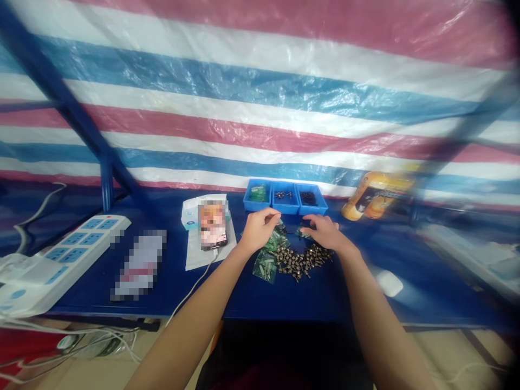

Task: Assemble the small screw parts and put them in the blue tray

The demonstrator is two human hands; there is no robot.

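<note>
My left hand is closed in a pinch above several small clear-green plastic packets. Whatever its fingertips hold is too small to make out. To the right, my right hand has its fingers curved and thumb apart from the index finger. Its thumb is close to another small greenish packet; whether they touch I cannot tell. A loose pile of small metal screw-like parts lies on the blue table between and below my hands.
Behind my hands stand three joined blue bins with green packets, metal parts and dark small pieces. A phone on a cable leans at the left, near a power strip. Yellow-orange bottles and a white case are on the right.
</note>
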